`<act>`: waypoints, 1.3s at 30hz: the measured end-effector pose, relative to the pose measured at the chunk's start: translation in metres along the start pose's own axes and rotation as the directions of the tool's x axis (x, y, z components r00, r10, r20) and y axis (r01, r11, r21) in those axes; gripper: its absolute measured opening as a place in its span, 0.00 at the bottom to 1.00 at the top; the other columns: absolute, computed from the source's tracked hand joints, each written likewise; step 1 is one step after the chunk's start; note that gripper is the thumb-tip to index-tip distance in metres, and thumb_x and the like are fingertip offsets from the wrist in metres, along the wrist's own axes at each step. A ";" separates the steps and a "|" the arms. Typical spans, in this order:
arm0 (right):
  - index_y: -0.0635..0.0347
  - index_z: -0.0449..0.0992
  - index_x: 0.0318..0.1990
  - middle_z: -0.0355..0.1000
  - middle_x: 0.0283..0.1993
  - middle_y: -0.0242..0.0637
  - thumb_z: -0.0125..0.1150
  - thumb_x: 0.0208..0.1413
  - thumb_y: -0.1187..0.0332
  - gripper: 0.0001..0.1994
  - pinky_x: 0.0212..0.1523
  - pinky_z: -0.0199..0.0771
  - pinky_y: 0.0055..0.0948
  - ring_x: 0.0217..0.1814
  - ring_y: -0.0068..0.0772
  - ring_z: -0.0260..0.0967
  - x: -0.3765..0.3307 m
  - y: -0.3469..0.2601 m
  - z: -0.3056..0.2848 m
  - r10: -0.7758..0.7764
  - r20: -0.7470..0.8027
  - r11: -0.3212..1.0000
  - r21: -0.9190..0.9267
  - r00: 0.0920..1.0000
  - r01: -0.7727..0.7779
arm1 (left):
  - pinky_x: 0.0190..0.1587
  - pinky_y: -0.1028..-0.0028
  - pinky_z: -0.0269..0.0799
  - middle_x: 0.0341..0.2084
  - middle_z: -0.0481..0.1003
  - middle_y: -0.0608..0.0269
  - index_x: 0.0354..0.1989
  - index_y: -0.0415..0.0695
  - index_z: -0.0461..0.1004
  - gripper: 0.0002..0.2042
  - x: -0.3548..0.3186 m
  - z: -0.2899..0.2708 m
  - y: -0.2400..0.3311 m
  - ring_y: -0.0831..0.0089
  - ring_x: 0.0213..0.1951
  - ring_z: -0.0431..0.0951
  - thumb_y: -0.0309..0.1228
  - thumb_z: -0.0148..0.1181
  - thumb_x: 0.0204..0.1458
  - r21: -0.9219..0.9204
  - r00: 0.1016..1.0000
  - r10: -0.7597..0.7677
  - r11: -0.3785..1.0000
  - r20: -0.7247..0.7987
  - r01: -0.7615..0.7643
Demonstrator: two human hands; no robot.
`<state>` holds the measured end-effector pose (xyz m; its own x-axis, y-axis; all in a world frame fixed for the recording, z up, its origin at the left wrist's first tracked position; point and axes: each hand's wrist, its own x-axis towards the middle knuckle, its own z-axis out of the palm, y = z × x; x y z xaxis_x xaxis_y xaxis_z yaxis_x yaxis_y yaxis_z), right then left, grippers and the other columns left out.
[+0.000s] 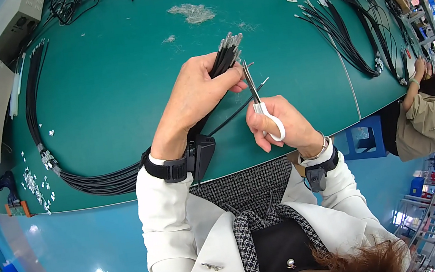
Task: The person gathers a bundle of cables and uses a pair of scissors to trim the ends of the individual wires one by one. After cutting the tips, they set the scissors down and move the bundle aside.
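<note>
Left hand clenched around one cable bundle, ends too many to count, poking out above the fist. Right hand grips one pair of scissors, blades just beside the bundle ends. One loose cable runs below the blades.

A cable assembly workshop: long green workbench, black cable bundles laid out, another seated worker nearby.

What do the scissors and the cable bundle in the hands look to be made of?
Scissors: shiny, thin grey blades, likely steel; glossy white handles, probably plastic. Cable bundle: matte black jackets, apparently rubber or plastic, with silvery ends that look metallic, perhaps foil or tinned wire.
</note>
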<state>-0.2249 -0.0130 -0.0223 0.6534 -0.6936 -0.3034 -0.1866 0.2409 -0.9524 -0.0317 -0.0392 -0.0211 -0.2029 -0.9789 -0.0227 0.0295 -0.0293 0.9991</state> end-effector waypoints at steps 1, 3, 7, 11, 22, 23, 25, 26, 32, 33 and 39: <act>0.60 0.67 0.25 0.67 0.12 0.33 0.55 0.59 0.53 0.20 0.08 0.46 0.15 0.08 0.12 0.52 0.000 -0.001 0.000 0.002 -0.015 1.000 -0.019 1.000 -0.002 | 0.34 0.77 0.72 0.23 0.78 0.58 0.30 0.33 0.75 0.12 0.000 0.000 0.000 0.75 0.29 0.79 0.33 0.57 0.49 0.002 1.000 0.002 1.000 0.000 -0.002; 0.60 0.67 0.25 0.67 0.12 0.33 0.55 0.59 0.55 0.18 0.08 0.46 0.15 0.08 0.12 0.52 0.001 -0.001 0.001 0.006 -0.042 0.998 -0.056 0.999 -0.008 | 0.34 0.77 0.72 0.23 0.78 0.58 0.30 0.33 0.75 0.12 0.000 0.000 0.000 0.75 0.29 0.79 0.33 0.57 0.49 0.000 1.000 0.005 1.000 0.001 -0.005; 0.60 0.67 0.25 0.67 0.12 0.31 0.57 0.58 0.56 0.17 0.10 0.48 0.17 0.08 0.13 0.53 0.001 -0.001 0.002 0.002 -0.073 0.993 -0.116 0.997 -0.010 | 0.34 0.77 0.72 0.23 0.78 0.58 0.30 0.33 0.75 0.12 0.001 -0.001 -0.002 0.75 0.28 0.78 0.33 0.57 0.49 0.001 1.000 0.010 1.000 0.000 -0.010; 0.59 0.68 0.23 0.66 0.12 0.29 0.58 0.58 0.57 0.17 0.13 0.50 0.18 0.10 0.14 0.56 0.002 -0.001 0.003 -0.001 -0.114 0.989 -0.146 0.993 -0.016 | 0.33 0.77 0.71 0.24 0.78 0.59 0.30 0.34 0.75 0.12 0.001 -0.001 -0.002 0.76 0.28 0.78 0.33 0.57 0.50 0.011 1.000 0.006 1.000 -0.006 -0.006; 0.60 0.70 0.21 0.64 0.09 0.28 0.61 0.55 0.56 0.18 0.13 0.53 0.19 0.10 0.15 0.59 0.004 -0.006 0.001 0.018 -0.150 0.975 -0.217 0.989 -0.050 | 0.34 0.78 0.71 0.23 0.77 0.61 0.30 0.34 0.74 0.11 0.003 -0.001 -0.005 0.77 0.28 0.77 0.32 0.57 0.51 -0.027 1.000 0.006 1.000 -0.022 -0.007; 0.60 0.70 0.21 0.65 0.10 0.28 0.61 0.56 0.56 0.18 0.12 0.53 0.19 0.10 0.15 0.58 0.005 -0.005 0.001 0.004 -0.151 0.978 -0.206 0.989 -0.035 | 0.34 0.78 0.71 0.23 0.77 0.61 0.30 0.34 0.74 0.11 0.003 -0.001 -0.005 0.77 0.28 0.77 0.32 0.58 0.51 -0.038 1.000 0.007 0.999 -0.022 -0.008; 0.60 0.69 0.22 0.65 0.10 0.29 0.60 0.56 0.56 0.18 0.12 0.51 0.18 0.09 0.14 0.57 0.003 -0.005 0.000 0.030 -0.104 0.981 -0.190 0.994 -0.049 | 0.34 0.78 0.72 0.24 0.77 0.61 0.31 0.35 0.74 0.11 0.003 -0.002 -0.006 0.77 0.29 0.77 0.32 0.58 0.51 -0.059 1.000 0.008 0.998 -0.023 -0.010; 0.60 0.69 0.23 0.66 0.11 0.30 0.59 0.57 0.56 0.18 0.12 0.50 0.17 0.09 0.13 0.56 0.001 -0.005 -0.002 0.057 -0.056 0.983 -0.174 0.997 -0.065 | 0.34 0.78 0.72 0.24 0.77 0.61 0.31 0.35 0.74 0.11 0.003 -0.003 -0.006 0.77 0.29 0.77 0.32 0.58 0.51 -0.058 1.000 0.010 0.998 -0.023 -0.011; 0.61 0.68 0.26 0.67 0.12 0.33 0.55 0.59 0.56 0.18 0.10 0.48 0.14 0.09 0.12 0.54 -0.009 -0.004 -0.004 0.003 -0.010 0.998 -0.061 1.000 -0.003 | 0.35 0.78 0.72 0.28 0.76 0.60 0.33 0.33 0.75 0.11 0.002 -0.004 0.003 0.76 0.30 0.77 0.31 0.58 0.52 -0.045 0.997 -0.072 0.997 -0.034 0.070; 0.61 0.68 0.26 0.68 0.13 0.33 0.55 0.59 0.56 0.17 0.10 0.48 0.14 0.09 0.12 0.53 -0.009 -0.006 -0.004 -0.004 -0.034 0.999 -0.042 0.999 0.002 | 0.36 0.79 0.72 0.30 0.76 0.60 0.34 0.32 0.75 0.11 0.002 -0.005 0.006 0.77 0.31 0.76 0.30 0.59 0.52 -0.025 0.993 -0.104 0.994 -0.047 0.103; 0.63 0.70 0.29 0.69 0.14 0.35 0.55 0.59 0.61 0.14 0.10 0.49 0.14 0.08 0.13 0.53 -0.004 -0.009 -0.006 -0.045 -0.180 0.995 0.082 0.983 0.061 | 0.34 0.79 0.71 0.27 0.76 0.60 0.35 0.32 0.74 0.11 -0.004 -0.008 0.004 0.77 0.29 0.77 0.29 0.61 0.49 0.046 0.992 -0.077 0.996 -0.099 0.082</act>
<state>-0.2302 -0.0167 -0.0126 0.5181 -0.8149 -0.2599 -0.0853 0.2531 -0.9637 -0.0226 -0.0370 -0.0177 -0.1066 -0.9890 -0.1027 -0.0321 -0.0998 0.9945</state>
